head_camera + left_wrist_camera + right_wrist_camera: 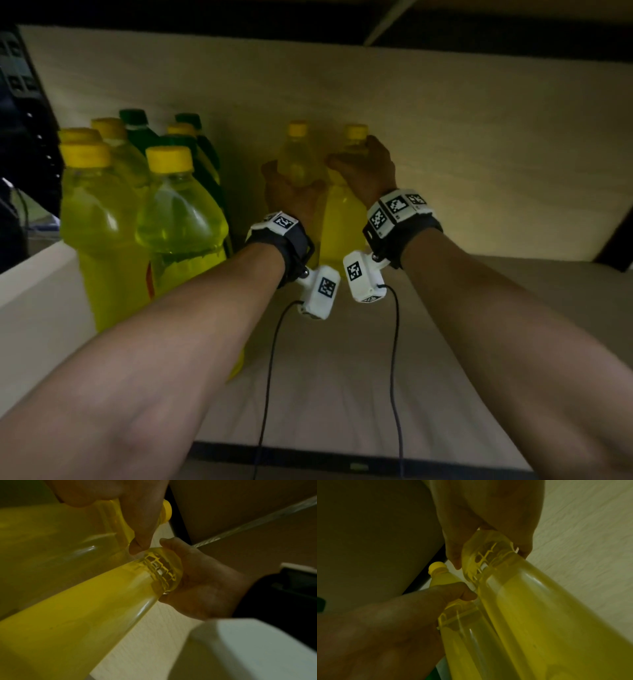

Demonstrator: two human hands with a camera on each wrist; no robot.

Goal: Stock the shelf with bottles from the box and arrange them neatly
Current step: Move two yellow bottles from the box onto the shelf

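Note:
Two yellow-capped bottles of yellow drink stand upright side by side near the back of the shelf. My left hand (291,192) grips the left bottle (296,161) round its shoulder below the cap. My right hand (366,164) grips the right bottle (339,222) round its neck. The left wrist view shows my left hand (140,520) on its bottle (60,540), with the right hand (205,585) holding the other bottle (85,615). The right wrist view shows my right hand (488,513) round the ribbed neck of its bottle (539,608). The wrists hide both bases.
A tight group of yellow bottles (171,212) and green bottles (137,126) fills the shelf's left end beside a white side panel (34,291). The pale back wall (445,120) is close behind. The bare shelf floor (496,325) stretches right. A board hangs low overhead.

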